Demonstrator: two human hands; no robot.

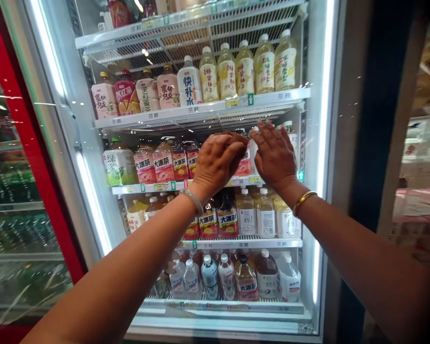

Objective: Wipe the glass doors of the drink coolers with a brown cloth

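Observation:
Both my arms reach up toward the lit drinks cooler. My left hand (218, 160), with a pale bangle (193, 200) at the wrist, has its fingers curled and turned to the right; whatever may be in them is hidden. My right hand (275, 155) is raised with its fingers stretched out, the back facing me, a gold bangle (304, 202) at the wrist. The hands are close together but apart, in front of the third row of bottles. A peach-labelled iced tea bottle (243, 165) shows between them. Contact with the glass is hard to tell.
Light reflections suggest glass in front of the shelves. Yellow-green bottles (245, 69) stand on the shelf above the hands, iced tea bottles (228, 220) below, and mixed bottles (210, 277) at the bottom. A red-framed cooler (32, 153) is at left, a dark post (376, 119) at right.

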